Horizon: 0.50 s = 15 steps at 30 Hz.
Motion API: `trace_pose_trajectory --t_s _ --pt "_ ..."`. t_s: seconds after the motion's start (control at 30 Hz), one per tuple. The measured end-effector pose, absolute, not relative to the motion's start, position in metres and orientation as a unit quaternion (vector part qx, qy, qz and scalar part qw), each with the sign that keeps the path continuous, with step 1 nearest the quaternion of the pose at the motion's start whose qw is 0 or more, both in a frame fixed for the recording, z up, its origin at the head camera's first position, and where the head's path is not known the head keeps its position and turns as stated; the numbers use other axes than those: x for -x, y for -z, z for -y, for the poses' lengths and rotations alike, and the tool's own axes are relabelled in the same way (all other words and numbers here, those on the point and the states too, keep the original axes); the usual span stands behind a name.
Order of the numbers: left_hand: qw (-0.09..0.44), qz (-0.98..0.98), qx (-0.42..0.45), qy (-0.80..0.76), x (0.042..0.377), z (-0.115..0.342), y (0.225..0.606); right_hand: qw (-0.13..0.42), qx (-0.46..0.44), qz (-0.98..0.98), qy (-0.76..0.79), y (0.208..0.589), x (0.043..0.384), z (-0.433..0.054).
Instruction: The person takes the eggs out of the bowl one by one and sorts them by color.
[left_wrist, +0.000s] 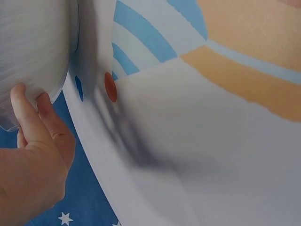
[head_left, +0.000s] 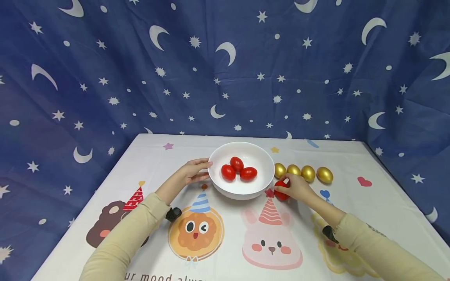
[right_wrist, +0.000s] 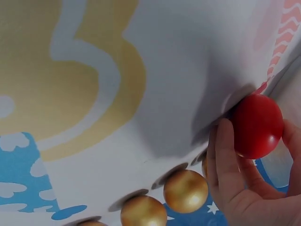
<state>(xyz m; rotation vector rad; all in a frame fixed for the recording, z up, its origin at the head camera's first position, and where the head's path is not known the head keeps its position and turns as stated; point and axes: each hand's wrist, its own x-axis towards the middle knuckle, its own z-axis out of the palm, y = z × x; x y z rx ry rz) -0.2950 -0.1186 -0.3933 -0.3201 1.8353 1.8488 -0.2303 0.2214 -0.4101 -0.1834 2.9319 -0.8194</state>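
Right of centre in the frame now, pinching a red egg (right_wrist: 258, 127) between thumb and fingertips of the right hand (head_left: 296, 186), just beside the white bowl (head_left: 260, 162). Hard to tell whether touching the tabletop (head_left: 379, 199) or barely off it. Over to centre left, gripping the bowl's rim with the left hand (head_left: 193, 170), one digit over the lip, others against the outer wall. Working with hands well apart, then, on opposite sides of the bowl.

Now, to do this well: squeeze just enough for that smooth, rounded shell, likely prone to slipping. Centre the pinch on the widest part. Mind the row of four gold eggs (head_left: 325, 175) close by, towards the right of the frame. Best to rise straight up before going sideways, so as not to set any rolling. Steady the bowl evenly, no pulling, no tipping. Watch the three red eggs (head_left: 248, 174) clustered inside, probably quick to roll at any tilt. Clear the rim with room to spare, and no hurry
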Motion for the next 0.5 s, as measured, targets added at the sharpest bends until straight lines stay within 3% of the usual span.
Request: trace_pose_trajectory --t_s 0.5 --pt "0.257 -0.671 0.112 -0.686 0.2946 0.1169 0.3927 0.042 0.079 -0.960 0.265 0.4097 0.2259 -0.2208"
